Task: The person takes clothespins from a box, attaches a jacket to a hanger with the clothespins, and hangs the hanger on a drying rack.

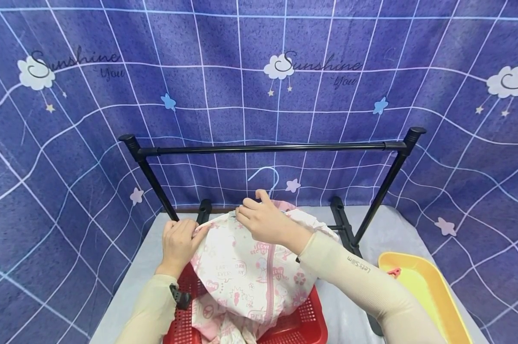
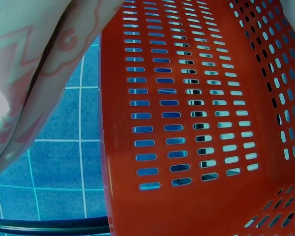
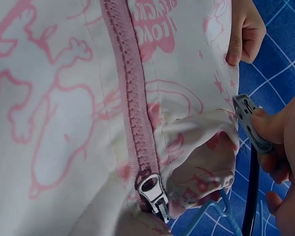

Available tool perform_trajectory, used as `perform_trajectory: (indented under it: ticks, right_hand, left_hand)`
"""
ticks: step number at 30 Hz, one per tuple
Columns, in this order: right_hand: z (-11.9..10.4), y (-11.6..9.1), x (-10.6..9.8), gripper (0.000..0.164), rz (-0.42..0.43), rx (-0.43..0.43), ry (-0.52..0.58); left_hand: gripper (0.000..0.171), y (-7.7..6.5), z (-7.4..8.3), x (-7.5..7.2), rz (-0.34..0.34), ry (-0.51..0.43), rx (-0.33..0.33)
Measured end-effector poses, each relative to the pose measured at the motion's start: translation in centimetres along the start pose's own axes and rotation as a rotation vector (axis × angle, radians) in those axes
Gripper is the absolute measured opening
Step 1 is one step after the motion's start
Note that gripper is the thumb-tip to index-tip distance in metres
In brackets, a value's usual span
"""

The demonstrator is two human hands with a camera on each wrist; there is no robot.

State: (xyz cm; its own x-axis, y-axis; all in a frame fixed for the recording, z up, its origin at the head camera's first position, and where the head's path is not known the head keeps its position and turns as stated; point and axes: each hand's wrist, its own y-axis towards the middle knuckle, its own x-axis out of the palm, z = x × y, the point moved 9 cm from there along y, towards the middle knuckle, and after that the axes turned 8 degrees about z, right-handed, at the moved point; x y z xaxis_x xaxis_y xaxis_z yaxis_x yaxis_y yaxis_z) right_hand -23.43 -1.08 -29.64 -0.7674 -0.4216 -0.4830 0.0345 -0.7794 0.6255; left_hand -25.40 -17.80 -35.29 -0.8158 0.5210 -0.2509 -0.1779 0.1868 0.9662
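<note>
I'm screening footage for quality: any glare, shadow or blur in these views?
Head view: fairly even light, black rack crisp; left wrist view: bright glare patch on the garment, left edge; right wrist view: zip distinct, soft shadow low on the garment; no view obviously blurred.

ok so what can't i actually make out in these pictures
- Hanger: in the head view, everything below its hook is hidden by the garment and right hand.
- Red basket: near end cut off by the head view's bottom edge; garment hides much of its inside.
- Yellow tray: head view's bottom edge cuts it off.
- Red item there: too small to identify.
</note>
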Motion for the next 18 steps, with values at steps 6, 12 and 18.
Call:
perform_trajectory:
  ticks: [6, 12, 18]
  right_hand:
    - [0.03, 0.29, 0.04, 0.021, -0.024, -0.014, 0.002]
    - [0.18, 0.64, 0.3, 0.019, -0.067, -0.015, 0.021]
    - [0.46, 1.03, 0.75, 0.018, -0.106, -0.032, 0.036]
  left_hand:
    - [0.054, -0.15, -0.11, 0.19, -0.014, -0.001, -0.01]
    - [0.052, 0.04, 0.26, -0.04, 0.042, -0.016, 0.025]
    - [0.051, 0.13, 0.44, -0.09, 0.068, -0.03, 0.041]
